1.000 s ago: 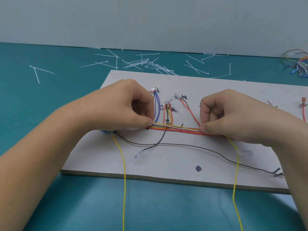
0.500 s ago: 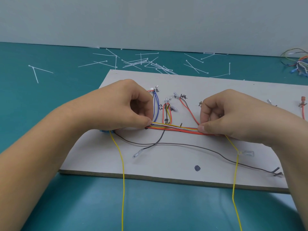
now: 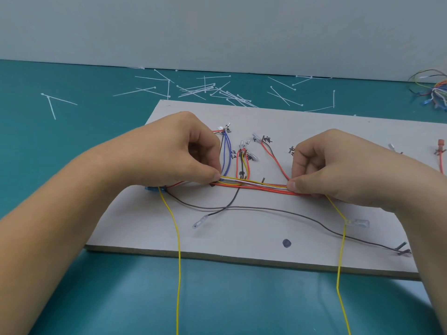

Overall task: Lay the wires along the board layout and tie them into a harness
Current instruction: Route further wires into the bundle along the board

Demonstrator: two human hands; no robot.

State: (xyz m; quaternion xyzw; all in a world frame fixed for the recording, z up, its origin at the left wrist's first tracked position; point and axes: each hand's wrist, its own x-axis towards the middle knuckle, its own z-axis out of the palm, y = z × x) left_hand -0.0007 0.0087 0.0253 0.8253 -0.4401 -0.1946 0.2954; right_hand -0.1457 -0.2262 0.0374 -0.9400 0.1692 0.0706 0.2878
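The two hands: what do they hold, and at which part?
Both pinch the wire bundle along its straight run: the left hand toward the left, the right hand toward the right.

An electrical assembly workshop is indicated: a labelled layout board (image 3: 266,235) is laid on a teal table (image 3: 55,160), white cable ties (image 3: 197,89) are scattered behind it, and spare wires (image 3: 436,93) are heaped at the far right.
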